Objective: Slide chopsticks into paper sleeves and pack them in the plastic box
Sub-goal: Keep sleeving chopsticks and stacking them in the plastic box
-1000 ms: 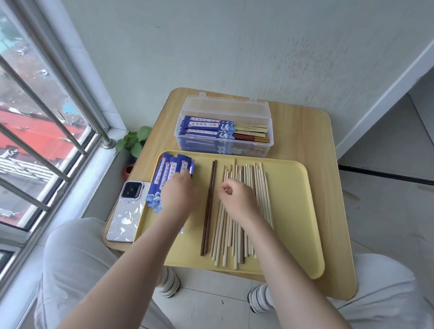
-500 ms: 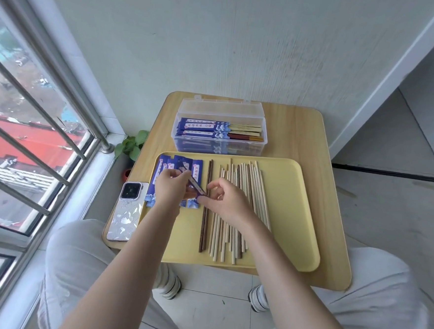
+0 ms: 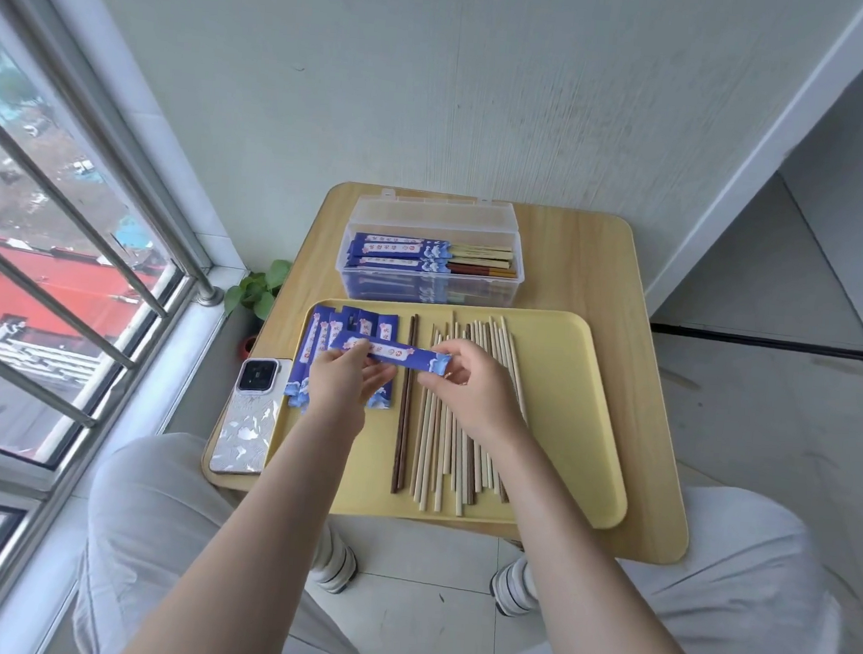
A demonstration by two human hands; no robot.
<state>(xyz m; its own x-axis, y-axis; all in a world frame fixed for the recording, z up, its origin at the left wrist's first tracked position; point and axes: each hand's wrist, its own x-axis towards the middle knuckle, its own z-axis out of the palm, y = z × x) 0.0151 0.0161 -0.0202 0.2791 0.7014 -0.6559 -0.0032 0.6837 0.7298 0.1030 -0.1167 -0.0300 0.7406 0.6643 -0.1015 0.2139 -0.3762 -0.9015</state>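
A blue paper sleeve [image 3: 397, 353] is held level above the yellow tray [image 3: 567, 402]. My left hand [image 3: 346, 384] pinches its left end and my right hand [image 3: 468, 388] pinches its right end. Under my left hand lies a stack of blue sleeves [image 3: 326, 337]. A dark brown pair of chopsticks [image 3: 403, 427] lies beside several pale bamboo chopsticks [image 3: 440, 460] on the tray. The clear plastic box [image 3: 427, 288] stands open behind the tray, holding several sleeved chopsticks [image 3: 399, 253].
A phone [image 3: 249, 416] lies on the wooden table [image 3: 606, 277] left of the tray. A small green plant [image 3: 258, 291] sits on the floor by the window [image 3: 67, 250] with metal bars. My knees are under the table's near edge.
My left hand lifted one sleeve off the stack. My right hand left the bamboo chopsticks and took the sleeve's right end. The sleeve now lies level between both hands.
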